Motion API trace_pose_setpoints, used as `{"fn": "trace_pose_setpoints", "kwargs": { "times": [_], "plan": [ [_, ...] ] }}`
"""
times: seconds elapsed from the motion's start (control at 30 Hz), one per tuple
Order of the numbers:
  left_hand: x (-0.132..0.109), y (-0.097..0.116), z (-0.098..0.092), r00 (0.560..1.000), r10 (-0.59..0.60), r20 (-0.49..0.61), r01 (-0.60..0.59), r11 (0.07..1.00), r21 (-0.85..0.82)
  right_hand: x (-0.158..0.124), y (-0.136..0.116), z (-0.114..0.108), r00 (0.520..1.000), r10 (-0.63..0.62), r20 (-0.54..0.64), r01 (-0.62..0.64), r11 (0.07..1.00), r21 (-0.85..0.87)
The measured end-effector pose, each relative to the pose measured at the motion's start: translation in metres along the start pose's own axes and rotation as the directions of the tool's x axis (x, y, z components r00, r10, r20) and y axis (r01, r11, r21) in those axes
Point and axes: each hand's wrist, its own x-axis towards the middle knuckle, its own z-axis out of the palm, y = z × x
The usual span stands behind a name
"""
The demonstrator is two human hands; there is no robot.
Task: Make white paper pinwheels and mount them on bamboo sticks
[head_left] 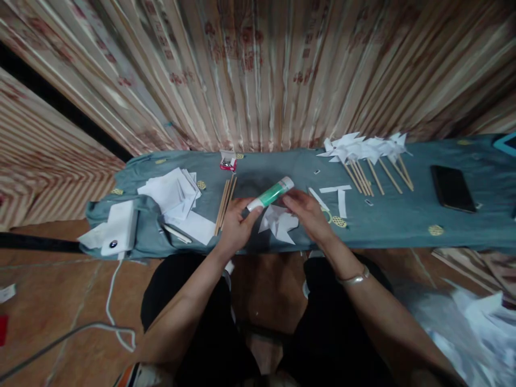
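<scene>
My left hand [237, 223] is closed around the lower end of a glue stick [272, 194], a white tube with a green band, tilted up to the right. My right hand [306, 211] is beside the tube's upper end, fingers bent and a little apart. It does not wrap the tube; whether a fingertip touches it I cannot tell. Below the tube, between both hands, a folded white paper pinwheel [279, 223] lies on the cloth. Several thin wooden sticks [226, 204] lie just left of my left hand.
Finished pinwheels on sticks [363, 148] lie at the back right, near a black phone [452, 188]. Paper strips [342, 203] lie right of my right hand. Left are stacked papers [171, 193], a small red box [228, 161], a white pen [177, 234] and a corded white device [120, 228].
</scene>
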Motion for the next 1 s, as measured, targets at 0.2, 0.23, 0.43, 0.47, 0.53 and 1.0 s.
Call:
{"fn": "trace_pose_setpoints", "kwargs": {
  "times": [0.2, 0.23, 0.43, 0.47, 0.53, 1.0],
  "plan": [
    [-0.018, 0.036, 0.018, 0.982, -0.039, 0.183, 0.064, 0.989, -0.135, -0.018, -0.019, -0.025, 0.99, 0.138, 0.037, -0.142, 0.921, 0.363],
    [-0.02, 0.04, 0.019, 0.981, -0.049, 0.186, 0.078, 0.986, -0.149, -0.02, -0.022, -0.032, 0.991, 0.132, -0.012, -0.116, 0.91, 0.398],
    [-0.032, 0.057, 0.019, 0.928, -0.282, 0.244, 0.371, 0.757, -0.538, -0.023, -0.037, -0.043, 0.995, 0.096, -0.032, -0.065, 0.845, 0.531],
    [-0.032, 0.06, 0.018, 0.912, -0.316, 0.262, 0.41, 0.673, -0.615, -0.023, -0.038, -0.038, 0.996, 0.093, -0.004, -0.076, 0.84, 0.536],
    [-0.029, 0.067, 0.017, 0.894, -0.34, 0.291, 0.436, 0.514, -0.738, -0.022, -0.038, -0.024, 0.995, 0.084, 0.056, -0.101, 0.847, 0.522],
    [0.026, 0.056, 0.014, 0.867, -0.431, 0.249, 0.38, 0.252, -0.89, -0.021, -0.04, -0.01, 0.994, 0.099, 0.053, -0.109, 0.968, 0.225]
  ]
}}
